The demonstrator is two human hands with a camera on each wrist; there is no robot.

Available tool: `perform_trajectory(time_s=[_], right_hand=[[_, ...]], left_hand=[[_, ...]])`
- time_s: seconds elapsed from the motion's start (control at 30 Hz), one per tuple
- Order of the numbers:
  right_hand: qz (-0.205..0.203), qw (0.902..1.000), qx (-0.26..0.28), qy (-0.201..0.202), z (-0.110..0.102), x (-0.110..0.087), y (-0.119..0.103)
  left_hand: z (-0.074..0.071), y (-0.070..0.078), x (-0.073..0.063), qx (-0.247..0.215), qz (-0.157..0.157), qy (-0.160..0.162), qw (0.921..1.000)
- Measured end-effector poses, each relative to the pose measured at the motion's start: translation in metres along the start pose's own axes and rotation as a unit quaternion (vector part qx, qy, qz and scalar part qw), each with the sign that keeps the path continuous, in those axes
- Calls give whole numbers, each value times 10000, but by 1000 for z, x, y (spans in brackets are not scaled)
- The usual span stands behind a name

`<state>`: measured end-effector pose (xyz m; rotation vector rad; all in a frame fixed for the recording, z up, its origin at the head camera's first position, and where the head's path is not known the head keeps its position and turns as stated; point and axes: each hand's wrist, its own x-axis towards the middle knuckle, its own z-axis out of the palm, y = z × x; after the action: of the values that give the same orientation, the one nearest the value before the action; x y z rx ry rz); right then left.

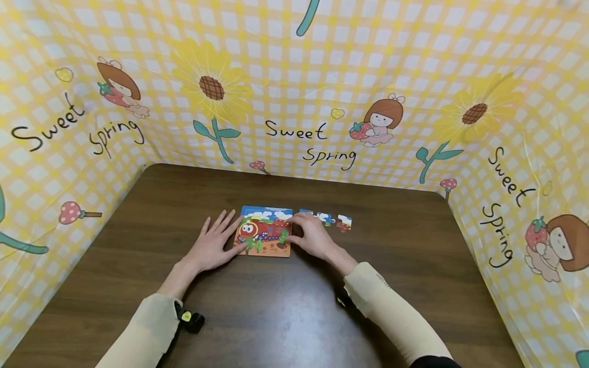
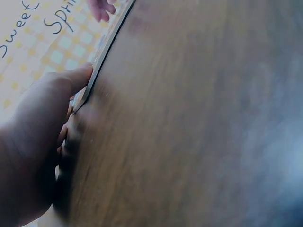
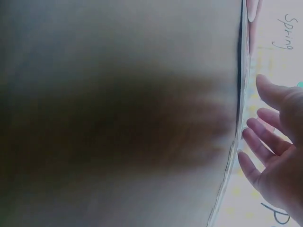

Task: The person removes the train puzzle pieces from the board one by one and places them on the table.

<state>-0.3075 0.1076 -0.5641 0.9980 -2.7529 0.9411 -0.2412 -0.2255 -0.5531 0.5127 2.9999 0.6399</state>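
Observation:
A jigsaw puzzle (image 1: 269, 237) with a red cartoon train on it lies flat on the table. My left hand (image 1: 213, 248) rests at its left side, fingers spread and straight, with the thumb on the lower left corner. In the left wrist view, the left thumb (image 2: 78, 78) lies along the board's thin edge. Over the puzzle's right edge is my right hand (image 1: 313, 235), its thumb and index fingertip apart on the picture. Nothing shows held between the right hand's fingers (image 3: 260, 137) in the right wrist view.
Three loose pieces lie right of the puzzle: a blue one (image 1: 306, 211) partly behind the right hand, a blue-green one (image 1: 324, 219) and a red-and-white one (image 1: 344, 223). A yellow checked cloth (image 1: 294, 76) walls the brown table (image 1: 257, 312) at the back and sides.

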Motion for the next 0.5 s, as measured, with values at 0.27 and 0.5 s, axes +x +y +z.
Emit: perform_trajectory(time_s=[0.27,0.5], right_hand=[[151,9996,-86,-227,15,7,0],[68,9998,-41,-180,-3,2,-27]], left_hand=[[-4,3,-3,-126,2,10,9999],[-10,23,-3,9,341,-158,9993]])
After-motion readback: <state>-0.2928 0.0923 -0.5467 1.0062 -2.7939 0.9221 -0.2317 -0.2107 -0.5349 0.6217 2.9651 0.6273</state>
